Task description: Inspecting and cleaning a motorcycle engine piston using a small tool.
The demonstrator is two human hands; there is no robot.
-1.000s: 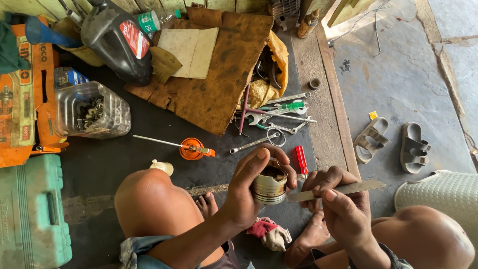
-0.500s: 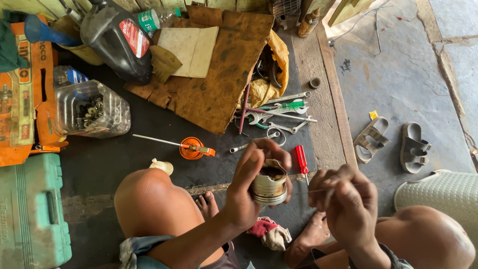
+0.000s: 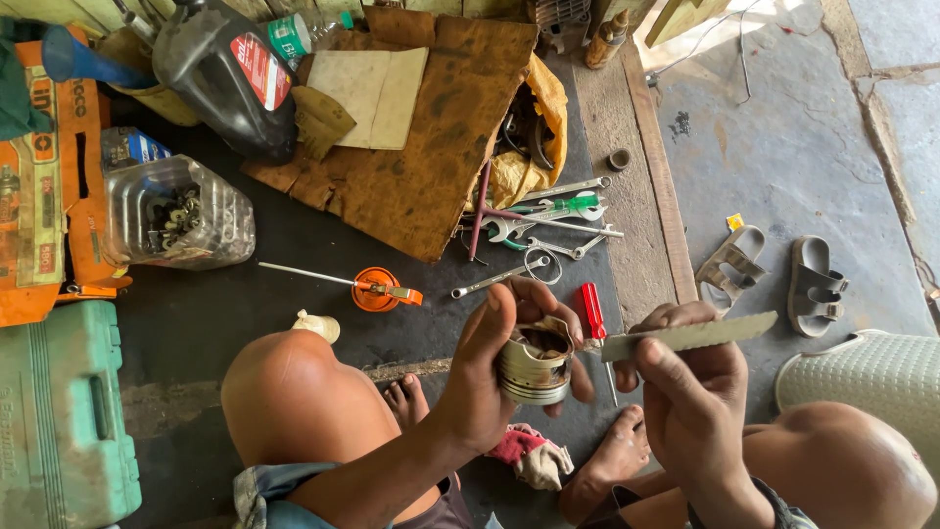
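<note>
My left hand (image 3: 494, 372) grips a round metal piston (image 3: 534, 367) with grooved rings, open end up, held above my feet. My right hand (image 3: 685, 387) holds a thin flat metal blade (image 3: 690, 336) with a toothed edge; the blade's left tip points at the piston's rim, close to it. A red-handled screwdriver (image 3: 593, 312) lies on the floor just behind the piston. A crumpled red and white rag (image 3: 524, 456) lies on the floor between my feet.
Wrenches and a ring (image 3: 543, 230) lie beside brown cardboard (image 3: 431, 127). An orange oil can (image 3: 370, 289), a clear jug of parts (image 3: 176, 216), a black oil bottle (image 3: 220, 73), a green case (image 3: 59, 411) and an orange case (image 3: 44, 216) stand left. Sandals (image 3: 774, 274) lie right.
My right hand has raised the flat blade back level beside the piston after lowering it half a second ago. My left hand keeps the piston, turned slightly.
</note>
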